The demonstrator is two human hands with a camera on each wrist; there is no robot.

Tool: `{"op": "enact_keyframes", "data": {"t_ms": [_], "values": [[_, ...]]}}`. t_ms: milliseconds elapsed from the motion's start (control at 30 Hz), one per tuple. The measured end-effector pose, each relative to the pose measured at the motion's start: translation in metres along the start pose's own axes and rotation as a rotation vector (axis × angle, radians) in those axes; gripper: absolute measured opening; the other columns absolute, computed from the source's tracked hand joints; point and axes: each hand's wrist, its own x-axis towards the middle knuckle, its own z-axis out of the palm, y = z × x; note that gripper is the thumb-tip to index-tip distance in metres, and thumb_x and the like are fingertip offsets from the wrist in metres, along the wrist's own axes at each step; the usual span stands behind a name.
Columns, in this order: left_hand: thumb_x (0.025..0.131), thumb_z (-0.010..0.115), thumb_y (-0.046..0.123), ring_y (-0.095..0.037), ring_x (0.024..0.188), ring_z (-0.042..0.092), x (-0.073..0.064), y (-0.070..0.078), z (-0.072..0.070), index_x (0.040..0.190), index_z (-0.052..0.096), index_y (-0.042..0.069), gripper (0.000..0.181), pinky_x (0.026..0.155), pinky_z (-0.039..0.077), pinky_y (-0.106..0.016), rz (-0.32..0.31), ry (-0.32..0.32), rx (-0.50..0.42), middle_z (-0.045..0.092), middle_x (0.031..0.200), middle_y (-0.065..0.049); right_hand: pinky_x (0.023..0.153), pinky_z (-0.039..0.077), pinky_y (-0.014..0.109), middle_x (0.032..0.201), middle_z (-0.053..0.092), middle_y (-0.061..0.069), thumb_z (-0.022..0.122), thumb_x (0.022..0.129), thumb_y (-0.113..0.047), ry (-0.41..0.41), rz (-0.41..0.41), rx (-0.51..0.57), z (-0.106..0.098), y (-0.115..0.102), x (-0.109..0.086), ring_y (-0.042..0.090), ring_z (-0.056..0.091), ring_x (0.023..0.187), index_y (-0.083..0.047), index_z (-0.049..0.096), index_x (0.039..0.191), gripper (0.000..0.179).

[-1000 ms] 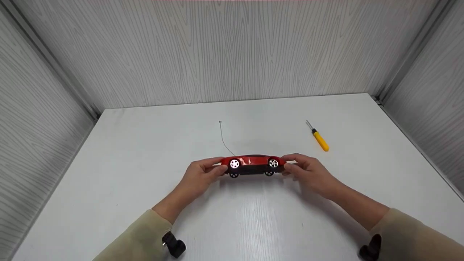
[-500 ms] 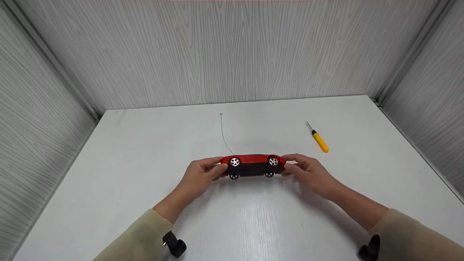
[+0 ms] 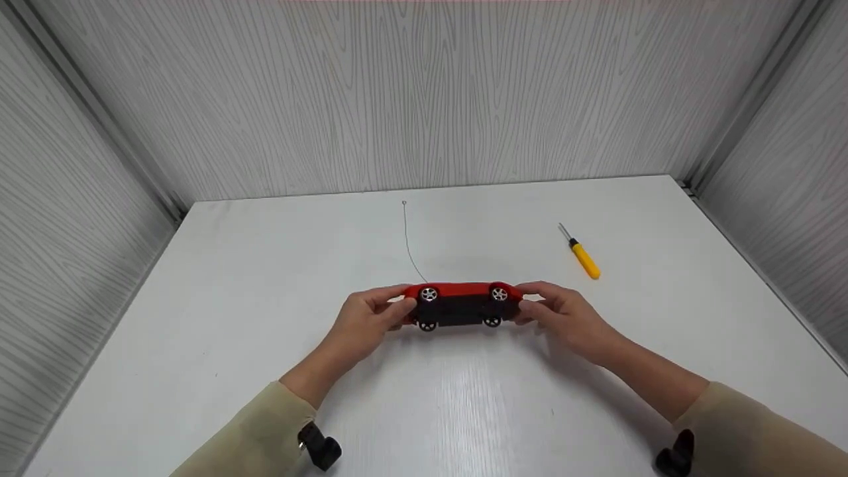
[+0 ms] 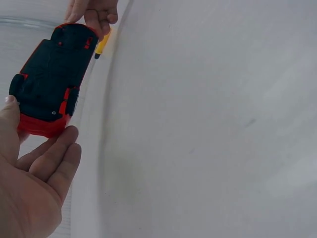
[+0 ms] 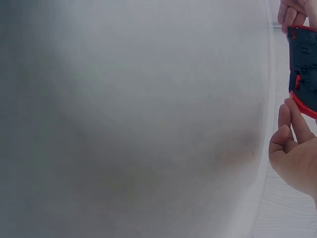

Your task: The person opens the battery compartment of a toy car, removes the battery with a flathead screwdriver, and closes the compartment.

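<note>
A white table [image 3: 464, 404] stands in front of a tall pale wall [image 3: 424, 99] with wavy wood lines. Over the table, the left hand [image 3: 364, 322] pinches one end of a red toy car [image 3: 464, 309] between thumb and fingers. The right hand [image 3: 564, 317] pinches the other end the same way. So the car is right between the two hands. Its long way runs from side to side, from one hand to the other. Both hands touch it, so neither is nearer. The car is tipped so its black belly faces the person, with a red side along the top. A shadow below makes it look lifted up.

Behind the car, a thin wire [image 3: 408, 249] runs toward the wall. I cannot tell if it is joined on. Past the right hand lies a yellow screwdriver [image 3: 584, 258], its handle end closer to that hand and its tip pointing away.
</note>
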Motion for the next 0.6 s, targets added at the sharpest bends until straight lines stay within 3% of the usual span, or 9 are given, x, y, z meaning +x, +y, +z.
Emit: {"op": "enact_keyframes", "data": {"t_ms": [267,600], "values": [[0.100,0.076,0.026,-0.023,0.108,0.076,-0.0008,-0.0005,-0.0011,0.149,0.064,0.016,0.051,0.098,0.059,-0.038,-0.005,-0.014,0.006,0.069,0.138,-0.012,0.088,0.058,0.036,0.121,0.076,0.009,0.062,0.110,-0.031,-0.010,0.004,0.008,-0.0012,-0.0012,0.0000,0.030,0.071,0.111,-0.017,0.063,0.146,0.039],[0.101,0.075,0.021,-0.023,0.102,0.076,-0.0004,-0.0019,-0.0015,0.156,0.057,0.020,0.058,0.099,0.058,-0.039,0.001,-0.029,0.027,0.074,0.129,-0.010,0.085,0.059,0.036,0.112,0.078,0.013,0.063,0.109,-0.026,-0.028,-0.021,0.030,-0.0021,-0.0016,0.0003,0.034,0.073,0.104,-0.016,0.063,0.146,0.038]]}}
